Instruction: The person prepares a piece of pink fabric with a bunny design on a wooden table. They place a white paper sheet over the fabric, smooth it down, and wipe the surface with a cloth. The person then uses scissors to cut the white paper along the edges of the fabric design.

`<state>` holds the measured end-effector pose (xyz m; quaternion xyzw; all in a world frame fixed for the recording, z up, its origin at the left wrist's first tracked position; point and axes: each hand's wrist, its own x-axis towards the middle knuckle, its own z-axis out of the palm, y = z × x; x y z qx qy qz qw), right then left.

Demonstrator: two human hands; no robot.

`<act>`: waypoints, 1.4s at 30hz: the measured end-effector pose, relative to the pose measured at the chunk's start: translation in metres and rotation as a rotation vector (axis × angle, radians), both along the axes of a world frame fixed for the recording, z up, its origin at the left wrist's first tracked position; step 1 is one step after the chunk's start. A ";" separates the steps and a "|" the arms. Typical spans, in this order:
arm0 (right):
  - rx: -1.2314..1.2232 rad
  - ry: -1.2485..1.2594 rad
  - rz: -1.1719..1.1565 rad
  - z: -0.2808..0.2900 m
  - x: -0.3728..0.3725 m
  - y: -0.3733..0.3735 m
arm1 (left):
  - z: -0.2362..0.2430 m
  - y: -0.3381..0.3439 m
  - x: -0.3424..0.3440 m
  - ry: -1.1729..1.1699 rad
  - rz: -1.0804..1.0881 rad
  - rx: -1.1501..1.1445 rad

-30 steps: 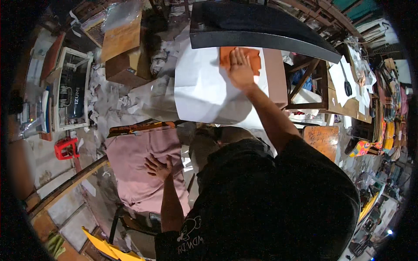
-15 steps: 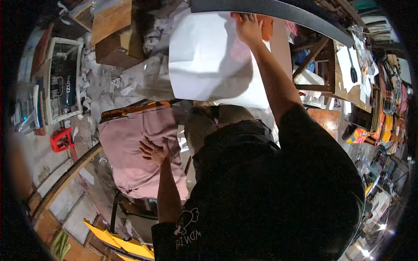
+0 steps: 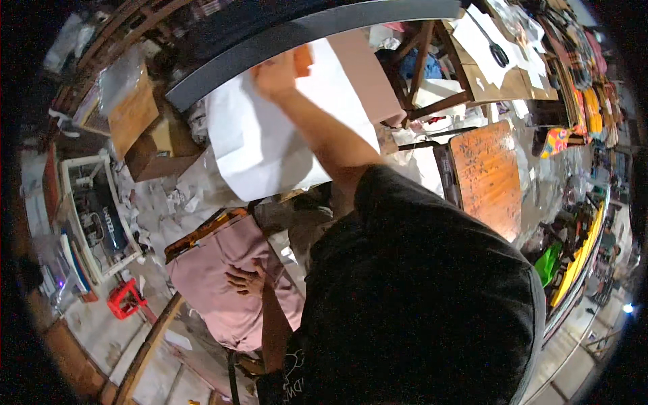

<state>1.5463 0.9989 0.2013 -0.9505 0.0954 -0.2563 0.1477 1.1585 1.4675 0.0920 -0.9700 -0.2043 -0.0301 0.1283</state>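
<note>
My left hand (image 3: 247, 278) lies with fingers spread on a stack of pink fabric (image 3: 214, 275), which sits on a seat-like support at my left. My right arm stretches forward over a large white sheet (image 3: 260, 152) on the table. Near the far edge of that sheet, my right hand (image 3: 275, 79) is closed over a flat orange piece (image 3: 303, 61), which shows on both sides of the fingers. Motion and glare blur those fingers. Pinkish-brown material (image 3: 364, 74) borders the sheet on its right.
A dark bar (image 3: 317, 27) crosses above the table's far side. Scissors (image 3: 498, 54) lie on a side table to the right, above a worn wooden board (image 3: 486, 179). At left are a cardboard box (image 3: 158, 145), scattered paper scraps, a white-framed case (image 3: 101, 216) and a red plastic object (image 3: 126, 298).
The view has turned, shifting the table leftward and down. My right hand and the orange piece have moved left across the white sheet. My left hand still rests on the pink fabric.
</note>
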 end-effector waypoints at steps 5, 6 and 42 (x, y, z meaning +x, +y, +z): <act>0.026 0.354 0.377 0.018 -0.060 0.090 | -0.001 0.002 0.004 -0.010 -0.033 0.008; -0.034 0.397 0.439 0.023 -0.073 0.093 | -0.001 0.002 0.005 -0.014 -0.049 0.001; 0.016 0.308 0.422 0.019 -0.212 0.003 | 0.007 0.000 0.004 -0.023 -0.071 -0.090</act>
